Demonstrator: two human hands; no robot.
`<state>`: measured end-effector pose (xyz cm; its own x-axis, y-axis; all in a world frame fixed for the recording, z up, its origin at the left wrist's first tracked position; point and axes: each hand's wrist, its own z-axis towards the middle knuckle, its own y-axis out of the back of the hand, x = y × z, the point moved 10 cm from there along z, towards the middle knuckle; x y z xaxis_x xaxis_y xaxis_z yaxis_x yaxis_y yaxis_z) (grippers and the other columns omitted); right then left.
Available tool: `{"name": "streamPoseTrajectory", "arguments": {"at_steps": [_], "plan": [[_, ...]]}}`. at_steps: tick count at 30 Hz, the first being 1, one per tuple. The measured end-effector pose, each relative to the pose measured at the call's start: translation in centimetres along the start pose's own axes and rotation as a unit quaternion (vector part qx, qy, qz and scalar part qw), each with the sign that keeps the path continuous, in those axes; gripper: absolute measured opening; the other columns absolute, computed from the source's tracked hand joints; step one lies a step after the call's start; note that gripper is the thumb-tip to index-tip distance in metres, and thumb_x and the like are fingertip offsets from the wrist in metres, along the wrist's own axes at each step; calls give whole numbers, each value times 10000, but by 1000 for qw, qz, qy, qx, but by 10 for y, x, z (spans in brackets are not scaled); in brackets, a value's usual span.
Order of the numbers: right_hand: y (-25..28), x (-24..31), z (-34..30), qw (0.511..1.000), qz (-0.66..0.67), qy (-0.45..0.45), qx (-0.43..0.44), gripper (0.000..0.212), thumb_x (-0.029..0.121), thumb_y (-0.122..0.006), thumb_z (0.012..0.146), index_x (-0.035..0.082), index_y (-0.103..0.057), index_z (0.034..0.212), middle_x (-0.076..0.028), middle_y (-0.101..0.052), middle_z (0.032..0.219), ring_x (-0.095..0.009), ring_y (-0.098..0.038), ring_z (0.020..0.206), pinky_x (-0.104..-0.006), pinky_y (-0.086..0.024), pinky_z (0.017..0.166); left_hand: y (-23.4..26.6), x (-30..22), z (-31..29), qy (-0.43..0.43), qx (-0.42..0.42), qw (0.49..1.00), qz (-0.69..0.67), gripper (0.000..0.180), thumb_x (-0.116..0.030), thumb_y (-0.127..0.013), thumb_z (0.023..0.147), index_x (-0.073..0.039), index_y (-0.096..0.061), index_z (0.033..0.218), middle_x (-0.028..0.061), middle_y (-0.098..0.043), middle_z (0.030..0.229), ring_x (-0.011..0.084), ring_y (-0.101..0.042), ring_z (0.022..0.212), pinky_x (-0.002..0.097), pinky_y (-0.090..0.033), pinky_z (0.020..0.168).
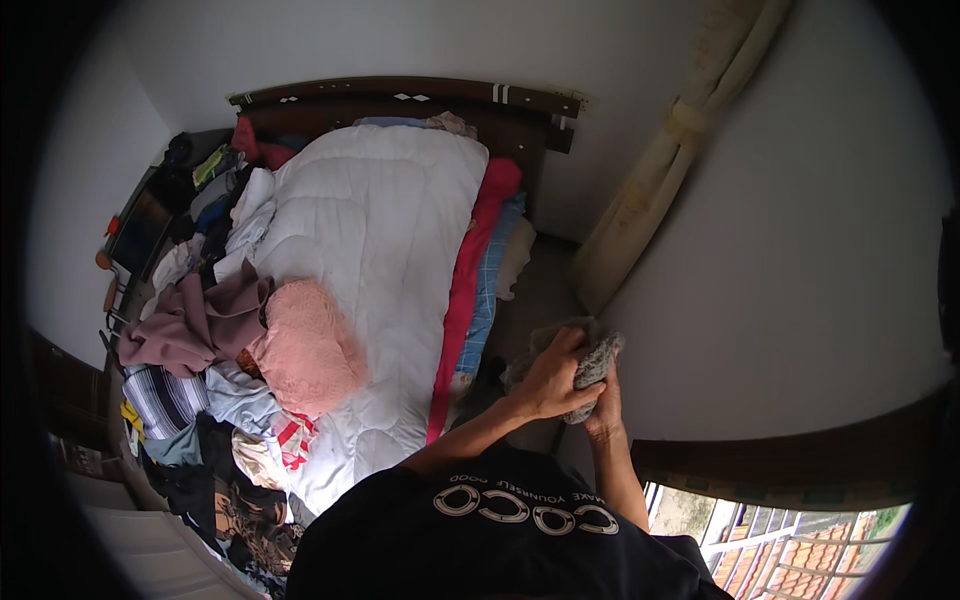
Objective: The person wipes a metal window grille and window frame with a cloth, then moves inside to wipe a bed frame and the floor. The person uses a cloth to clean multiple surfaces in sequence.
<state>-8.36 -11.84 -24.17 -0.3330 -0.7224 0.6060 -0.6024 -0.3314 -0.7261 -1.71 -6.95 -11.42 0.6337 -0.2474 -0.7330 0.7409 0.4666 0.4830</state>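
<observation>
A grey, fuzzy bundle (600,358) is held up in front of my chest, to the right of the bed. It looks soft, like plush fabric; its exact kind cannot be made out. My left hand (556,378) grips it from the left, fingers curled over its upper side. On the other side my right hand (606,404) is closed round it, with the thumb across its front. More grey fuzz shows behind my left hand, and part of the bundle is hidden by my fingers.
The bed holds a white quilt (380,210), a pink fluffy cushion (308,350) and a mauve cloth (195,325). Mixed clothes (215,450) pile along its left side. A tied curtain (640,210) hangs beyond my hands; a barred window (790,545) is at lower right.
</observation>
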Motion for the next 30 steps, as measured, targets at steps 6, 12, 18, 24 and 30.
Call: {"name": "streamPoseTrajectory", "arguments": {"at_steps": [6, 12, 18, 24, 30], "plan": [[-14, 32, 132, 987, -154, -16, -32, 390, 324, -478, 992, 32, -548, 1240, -82, -600, 1187, -202, -584, 1067, -340, -495, 911, 21, 101, 61, 83, 48, 993, 67, 638, -363, -755, 752, 70, -539, 1167, 221, -477, 1221, 392, -445, 1170, 450, -398, 998], [-39, 101, 236, 979, -177, -20, -97, 345, 235, -532, 956, -11, -566, 1196, -105, -619, 1127, -214, -599, 1007, -341, -498, 882, 117, 181, 110, 147, -77, 982, 93, 586, -321, -736, 799, 15, -504, 1221, 241, -482, 1279, 410, -469, 1173, 458, -396, 1006], [-43, 172, 304, 905, -403, 66, -122, 468, 231, -643, 885, -50, -529, 1242, -131, -589, 1202, -226, -581, 1060, -375, -480, 919, 170, 262, 134, 218, -63, 964, 137, 417, -225, -727, 803, -11, -567, 1124, 195, -528, 1238, 384, -494, 1151, 454, -425, 963], [-74, 202, 363, 690, -675, 254, -63, 524, 215, -718, 823, -1, -517, 1256, -143, -538, 1254, -270, -551, 1122, -404, -451, 944, 178, 297, 158, 174, -38, 967, 181, 388, -201, -734, 790, -25, -587, 1102, 172, -554, 1216, 365, -508, 1143, 447, -432, 955], [-147, 247, 449, 588, -724, 361, -20, 495, 183, -725, 834, 12, -522, 1252, -153, -529, 1180, -311, -535, 1122, -401, -463, 918, 230, 350, 163, 246, -104, 943, 198, 336, -187, -732, 791, -41, -625, 1073, 168, -576, 1223, 350, -516, 1150, 429, -431, 958]]}}
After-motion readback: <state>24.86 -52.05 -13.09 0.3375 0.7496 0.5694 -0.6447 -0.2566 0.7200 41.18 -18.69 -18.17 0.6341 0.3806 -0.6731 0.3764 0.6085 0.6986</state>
